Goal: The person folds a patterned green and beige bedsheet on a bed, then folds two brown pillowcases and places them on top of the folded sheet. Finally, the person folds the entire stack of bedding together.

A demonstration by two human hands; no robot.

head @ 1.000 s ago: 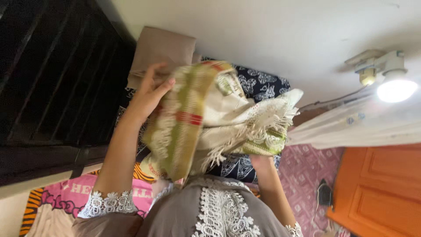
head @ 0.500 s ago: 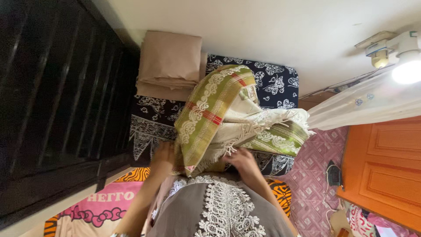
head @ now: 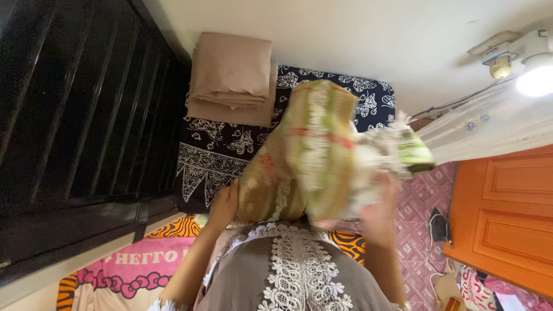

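From the head camera, the one green-and-cream fringed cloth (head: 314, 155) has bunched up and blurred since half a second ago, its fringe now swung toward the right hand (head: 381, 204). Both hands grip it: the left hand (head: 224, 203) has risen to its lower edge, the right closes on the fringed end. Beyond the hands lie one dark patterned cloth (head: 216, 152) and one folded beige stack (head: 232, 78).
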